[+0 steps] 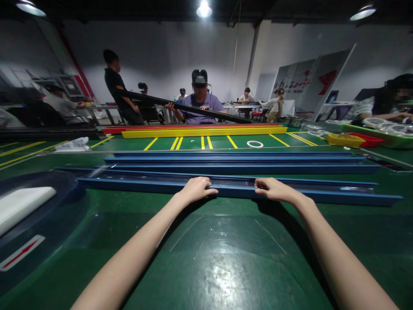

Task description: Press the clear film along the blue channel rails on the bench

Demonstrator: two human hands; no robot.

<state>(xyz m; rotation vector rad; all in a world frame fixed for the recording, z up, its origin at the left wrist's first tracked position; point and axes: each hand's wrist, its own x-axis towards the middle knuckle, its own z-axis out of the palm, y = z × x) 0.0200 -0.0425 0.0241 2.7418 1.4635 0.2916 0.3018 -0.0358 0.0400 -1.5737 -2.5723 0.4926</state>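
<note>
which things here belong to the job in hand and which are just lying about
Job in hand, it seems: nearest blue rail, left hand and right hand on it; perhaps the blue rails behind
Lying about, apparently: yellow rail; white ring; crumpled white material

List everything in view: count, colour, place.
Table: one, green, foreground
Blue rails: at least three, blue, midtable
Far rails: two, yellow and red, far edge
Dark rails: several, black, far left
Ring: one, white, beyond blue rails
Wrap: one, white, far left
Trays: three, yellow, red, green, right
Curved object: one, dark, near left
Block: one, white, on it
Bar: one, black, background
People: at least eight, varied clothing, background
Lamps: three, white, ceiling
Left hand: one, bare, nearest blue rail
Right hand: one, bare, same rail
</note>
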